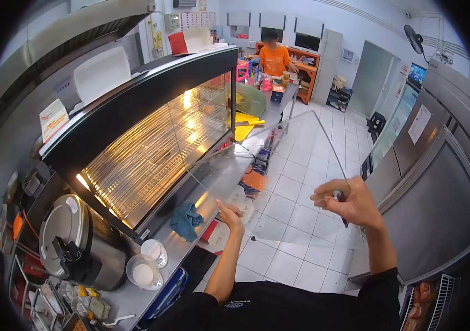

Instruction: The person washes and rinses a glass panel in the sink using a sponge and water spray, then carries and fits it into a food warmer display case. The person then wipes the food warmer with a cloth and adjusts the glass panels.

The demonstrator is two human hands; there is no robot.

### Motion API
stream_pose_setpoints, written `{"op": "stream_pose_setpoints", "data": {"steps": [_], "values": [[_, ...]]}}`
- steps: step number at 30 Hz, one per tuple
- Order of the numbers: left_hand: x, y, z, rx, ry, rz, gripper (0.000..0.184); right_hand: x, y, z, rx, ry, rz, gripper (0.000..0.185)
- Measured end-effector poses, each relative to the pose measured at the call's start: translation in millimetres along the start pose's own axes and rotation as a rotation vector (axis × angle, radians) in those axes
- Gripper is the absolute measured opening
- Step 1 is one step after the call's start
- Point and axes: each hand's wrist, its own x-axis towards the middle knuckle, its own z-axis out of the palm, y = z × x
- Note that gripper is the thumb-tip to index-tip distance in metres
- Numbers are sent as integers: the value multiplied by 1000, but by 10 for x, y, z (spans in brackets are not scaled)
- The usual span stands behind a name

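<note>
A large clear panel [287, 220] is tilted in front of me, its edges faintly visible against the tiled floor. My left hand [230, 214] is at its left edge, thumb raised and fingers behind it, apparently supporting it. On the right edge, my right hand [348, 201] is closed with curled fingers. A small grey and dark piece shows between those fingers; its kind I cannot make out. Left of the panel stands a lit glass-fronted warming cabinet [141, 149] with wire racks. A blue-green cloth [186, 222] lies crumpled on the steel counter [204, 207], near my left hand.
A large lidded steel pot [80, 237] and white tubs [145, 273] stand at lower left. Steel refrigerator doors [433, 204] rise on the right. Farther back, a person in an orange shirt [274, 59] stands behind a cluttered table. Tiled floor [295, 182] runs between counter and refrigerator.
</note>
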Motion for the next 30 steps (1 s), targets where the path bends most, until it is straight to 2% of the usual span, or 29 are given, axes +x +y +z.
{"op": "stream_pose_setpoints", "data": {"steps": [2,7,11,14,17,20,23,24,25,28,30], "values": [[139,48,-23,-116,-5,23,67,132,-26,4,-26,-22,-82,21],[334,631,-255,-133,51,111,66,512,-94,78,33,-167,-93,20],[320,817,-635,-63,282,170,69,936,-55,385,-37,-391,-178,20],[455,820,-966,-243,458,122,73,1256,13,715,-92,-488,-312,20],[695,868,-1385,-380,473,153,75,1562,-37,1022,-105,-551,-471,16],[821,1115,-1601,-488,601,261,75,1848,-164,1214,-139,-658,-536,16],[695,1589,-1462,-414,769,371,74,2206,-105,1460,-107,-687,-651,16],[810,1572,-1627,-442,763,415,75,2298,-134,1509,-107,-744,-549,16],[920,1498,-1923,-469,765,455,75,2404,-137,1586,-81,-734,-604,14],[885,1521,-2027,-525,750,572,71,2755,-64,1848,-15,-692,-824,11],[891,1482,-2206,-557,661,661,69,2950,-58,1944,-49,-793,-762,11]]}}
